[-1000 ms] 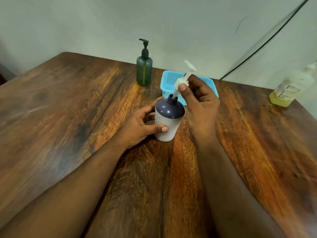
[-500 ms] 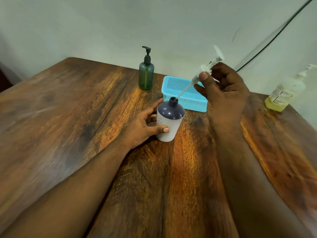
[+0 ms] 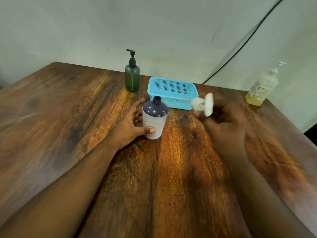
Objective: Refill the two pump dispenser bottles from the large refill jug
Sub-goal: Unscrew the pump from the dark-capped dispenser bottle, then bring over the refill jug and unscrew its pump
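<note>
Head view: two hands, three bottles, one basket, one loose pump on a wooden table (image 3: pixel 51 117).

Left hand (image 3: pixel 132 124) curls partly around one white bottle (image 3: pixel 154 122) with a dark shoulder, thumb across its front, fingers behind; the bottle stands upright, neck uncapped. One green pump bottle (image 3: pixel 132 78) stands behind, near the wall, pump fitted. One blue mesh basket (image 3: pixel 171 93) sits just right of it. Right hand (image 3: pixel 224 124), blurred, grips one white pump head (image 3: pixel 204 104), its tube over the basket's near wall; finger closure unclear. One refill jug (image 3: pixel 260 88) of yellow liquid stands far right, well apart.
</note>
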Demonstrator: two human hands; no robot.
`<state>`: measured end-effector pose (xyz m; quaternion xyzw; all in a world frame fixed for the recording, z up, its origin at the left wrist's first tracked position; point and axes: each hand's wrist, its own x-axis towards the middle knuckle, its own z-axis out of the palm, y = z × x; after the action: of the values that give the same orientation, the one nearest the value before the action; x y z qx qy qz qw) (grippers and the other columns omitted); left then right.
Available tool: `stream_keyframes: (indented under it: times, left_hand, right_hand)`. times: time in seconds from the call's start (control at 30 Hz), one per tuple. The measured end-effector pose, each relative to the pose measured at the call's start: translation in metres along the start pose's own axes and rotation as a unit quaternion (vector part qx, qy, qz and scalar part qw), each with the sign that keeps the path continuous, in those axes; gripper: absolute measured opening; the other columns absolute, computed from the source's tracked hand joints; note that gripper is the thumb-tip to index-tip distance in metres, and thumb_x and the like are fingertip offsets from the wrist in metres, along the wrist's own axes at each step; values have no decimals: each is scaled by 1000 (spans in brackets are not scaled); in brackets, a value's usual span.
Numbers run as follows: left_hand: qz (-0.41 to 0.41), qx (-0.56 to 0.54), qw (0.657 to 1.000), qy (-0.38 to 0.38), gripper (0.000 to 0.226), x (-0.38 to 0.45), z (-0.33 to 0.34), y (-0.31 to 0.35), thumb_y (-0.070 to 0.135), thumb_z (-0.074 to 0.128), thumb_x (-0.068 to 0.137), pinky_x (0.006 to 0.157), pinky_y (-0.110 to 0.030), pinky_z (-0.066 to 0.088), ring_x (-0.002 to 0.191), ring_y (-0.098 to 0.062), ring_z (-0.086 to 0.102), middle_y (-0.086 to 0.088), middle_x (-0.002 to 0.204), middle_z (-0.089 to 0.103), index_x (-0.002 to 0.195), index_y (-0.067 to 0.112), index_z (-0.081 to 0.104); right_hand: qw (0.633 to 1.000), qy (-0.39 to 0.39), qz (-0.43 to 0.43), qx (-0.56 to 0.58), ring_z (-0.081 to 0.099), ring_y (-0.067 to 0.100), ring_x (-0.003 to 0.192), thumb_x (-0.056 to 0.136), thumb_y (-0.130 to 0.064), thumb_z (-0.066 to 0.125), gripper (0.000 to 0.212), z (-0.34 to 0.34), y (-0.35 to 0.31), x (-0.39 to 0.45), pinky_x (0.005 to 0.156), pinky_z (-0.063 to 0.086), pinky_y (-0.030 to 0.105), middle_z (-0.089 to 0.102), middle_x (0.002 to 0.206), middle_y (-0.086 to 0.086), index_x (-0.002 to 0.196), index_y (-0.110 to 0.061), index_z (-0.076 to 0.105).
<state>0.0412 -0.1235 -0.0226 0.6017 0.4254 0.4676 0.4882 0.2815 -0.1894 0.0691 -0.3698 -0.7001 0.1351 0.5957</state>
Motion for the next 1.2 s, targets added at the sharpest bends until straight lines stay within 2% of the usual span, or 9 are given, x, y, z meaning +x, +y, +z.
stream_keyframes:
  times: [0.23, 0.4, 0.53, 0.67, 0.77, 0.87, 0.97, 1.07, 1.2]
  left_hand:
    - [6, 48, 999, 6, 109, -2, 0, -3, 17, 90, 63, 95, -23, 51, 122, -3, 53, 6, 142, 48, 147, 43, 26]
    - [23, 84, 996, 32, 116, -5, 5, -1, 17, 88, 68, 90, -14, 47, 120, 3, 48, 14, 143, 41, 150, 45, 11]
    - [53, 178, 980, 65, 115, -12, 9, 1, 36, 87, 69, 108, -36, 37, 137, -11, 34, 11, 154, 29, 152, 42, 6]
    - [165, 406, 880, 183, 101, -25, 14, 3, 72, 58, 73, 118, -51, 13, 149, -28, 6, -5, 161, 16, 152, 23, 20]
    - [312, 476, 792, 220, 71, -42, 33, 21, 63, 56, 81, 105, -45, 33, 131, -33, 39, -17, 137, 47, 129, 12, 47]
    - [403, 466, 773, 153, 38, -48, 68, 45, 38, 68, 86, 85, -33, 46, 103, -22, 54, -13, 112, 62, 108, 8, 64]
    - [431, 458, 775, 62, 28, -34, 107, 63, 32, 67, 88, 72, -23, 47, 89, -16, 60, -7, 99, 68, 102, 8, 68]
    - [316, 483, 816, -22, 34, -6, 138, 73, 38, 61, 91, 76, -22, 42, 96, -14, 59, -1, 106, 65, 116, 15, 63]
    - [98, 458, 864, -184, 42, 45, 166, 73, 41, 69, 82, 86, -32, 53, 101, -15, 63, 2, 111, 66, 121, 23, 64]
  right_hand:
    - [936, -247, -83, -237, 59, 17, 113, 85, 0, 62, 17, 6, 67, -43, 91, 52, 29, 61, 126, 8, 100, -8, 65]
    - [892, -324, -135, -284, 61, 24, 112, 88, -1, 59, 19, 7, 82, -45, 86, 56, 34, 61, 126, 13, 104, -9, 64]
    - [868, -365, -132, -309, 58, 26, 118, 90, -4, 58, 19, 4, 87, -44, 88, 55, 40, 56, 132, 13, 107, -11, 61]
    - [868, -373, -103, -310, 47, 22, 130, 93, -12, 55, 25, -1, 83, -42, 102, 45, 35, 48, 141, 8, 118, -16, 58]
    - [904, -315, -47, -284, 40, 10, 128, 91, -11, 58, 29, -13, 81, -43, 104, 30, 20, 48, 139, 3, 119, -15, 59]
    - [923, -270, -1, -273, 38, 4, 124, 88, -12, 63, 30, -29, 84, -44, 105, 34, 24, 50, 136, -1, 117, -16, 60]
    - [928, -252, 36, -271, 44, 10, 126, 88, -17, 62, 29, -43, 90, -42, 106, 38, 28, 51, 134, -3, 117, -19, 60]
    - [937, -216, 60, -268, 48, 10, 122, 91, -20, 60, 27, -57, 96, -35, 102, 42, 28, 54, 131, -3, 118, -20, 60]
    - [924, -184, 127, -309, 47, 10, 122, 90, -19, 60, 29, -88, 116, -20, 104, 42, 31, 52, 132, -5, 119, -25, 60]
